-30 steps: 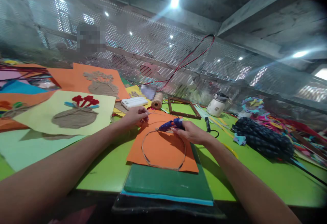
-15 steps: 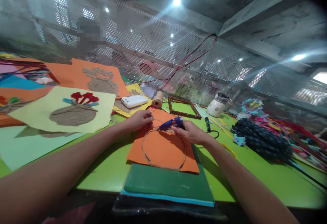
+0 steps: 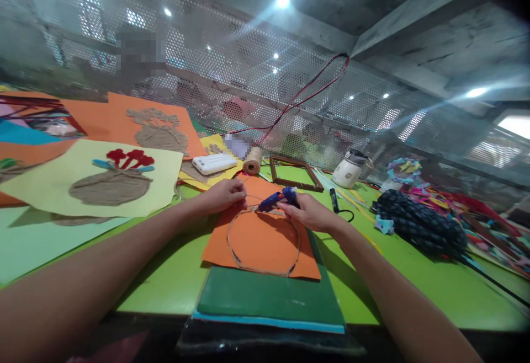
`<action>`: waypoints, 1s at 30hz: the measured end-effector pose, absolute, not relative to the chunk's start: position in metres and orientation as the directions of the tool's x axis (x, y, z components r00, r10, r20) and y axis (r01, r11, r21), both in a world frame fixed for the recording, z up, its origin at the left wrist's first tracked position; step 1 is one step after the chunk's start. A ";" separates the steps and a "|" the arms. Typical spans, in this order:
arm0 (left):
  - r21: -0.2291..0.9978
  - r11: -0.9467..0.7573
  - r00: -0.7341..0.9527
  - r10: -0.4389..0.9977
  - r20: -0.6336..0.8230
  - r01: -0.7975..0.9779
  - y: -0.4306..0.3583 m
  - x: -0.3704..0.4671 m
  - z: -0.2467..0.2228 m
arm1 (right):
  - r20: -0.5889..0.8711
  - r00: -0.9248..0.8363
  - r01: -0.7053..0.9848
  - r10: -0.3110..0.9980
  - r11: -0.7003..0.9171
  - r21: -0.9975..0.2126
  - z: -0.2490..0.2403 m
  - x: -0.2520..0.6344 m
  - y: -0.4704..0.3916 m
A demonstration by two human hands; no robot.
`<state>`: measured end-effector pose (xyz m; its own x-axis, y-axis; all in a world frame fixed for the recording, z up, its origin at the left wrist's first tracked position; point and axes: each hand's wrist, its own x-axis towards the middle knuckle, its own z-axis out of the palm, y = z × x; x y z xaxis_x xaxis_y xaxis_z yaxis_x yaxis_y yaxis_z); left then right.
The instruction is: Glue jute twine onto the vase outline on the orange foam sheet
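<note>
Far left: pale yellow sheet point(image 3: 168, 183) with brown pot motif. Left hand point(image 3: 227, 195): fingers curled inward near twine outline's point(image 3: 265, 271) top; cannot tell whether pinching anything. Outline lies on orange sheet point(image 3: 265, 241), above green board point(image 3: 269, 297). Blue glue gun point(image 3: 271, 202): nozzle near outline's top, gripped by right hand point(image 3: 314, 212).

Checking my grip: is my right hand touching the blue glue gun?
Touching. The head view shows your right hand gripping the blue glue gun, fingers against its body.
</note>
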<state>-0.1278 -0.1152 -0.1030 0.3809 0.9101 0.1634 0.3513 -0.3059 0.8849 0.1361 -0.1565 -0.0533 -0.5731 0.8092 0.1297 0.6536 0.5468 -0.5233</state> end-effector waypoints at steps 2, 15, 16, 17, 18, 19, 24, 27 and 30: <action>0.883 -0.307 0.379 0.911 0.164 0.355 -0.116 -0.128 -0.103 | 0.131 -0.572 0.653 0.810 0.546 -0.524 -0.052 0.137 -0.157; 0.861 -0.324 0.374 0.911 0.173 0.391 -0.121 -0.127 -0.096 | 0.113 -0.573 0.661 0.812 0.540 -0.521 -0.041 0.142 -0.159; 0.862 -0.325 0.375 0.910 0.174 0.390 -0.120 -0.127 -0.097 | 0.117 -0.576 0.657 0.809 0.543 -0.523 -0.041 0.141 -0.159; 0.861 -0.327 0.377 0.910 0.175 0.389 -0.119 -0.128 -0.098 | 0.118 -0.577 0.656 0.808 0.544 -0.523 -0.041 0.141 -0.159; 0.860 -0.328 0.378 0.909 0.176 0.390 -0.119 -0.128 -0.099 | 0.117 -0.576 0.656 0.809 0.544 -0.523 -0.041 0.141 -0.159; 0.859 -0.330 0.379 0.909 0.176 0.392 -0.118 -0.128 -0.100 | 0.119 -0.579 0.654 0.807 0.546 -0.524 -0.042 0.140 -0.159; 0.849 -0.339 0.390 0.904 0.174 0.406 -0.116 -0.129 -0.103 | 0.118 -0.545 0.674 0.830 0.517 -0.528 -0.052 0.131 -0.158; 0.844 -0.341 0.395 0.903 0.171 0.413 -0.114 -0.129 -0.104 | 0.117 -0.502 0.707 0.857 0.485 -0.514 -0.056 0.126 -0.158; 0.842 -0.343 0.395 0.902 0.172 0.416 -0.114 -0.129 -0.103 | 0.115 -0.505 0.709 0.855 0.487 -0.510 -0.055 0.125 -0.158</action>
<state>-0.1295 -0.1143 -0.1033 0.3955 0.9022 0.1722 0.4160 -0.3431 0.8421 0.1254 -0.1581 -0.0554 -0.5053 0.8553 0.1146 0.7091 0.4873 -0.5096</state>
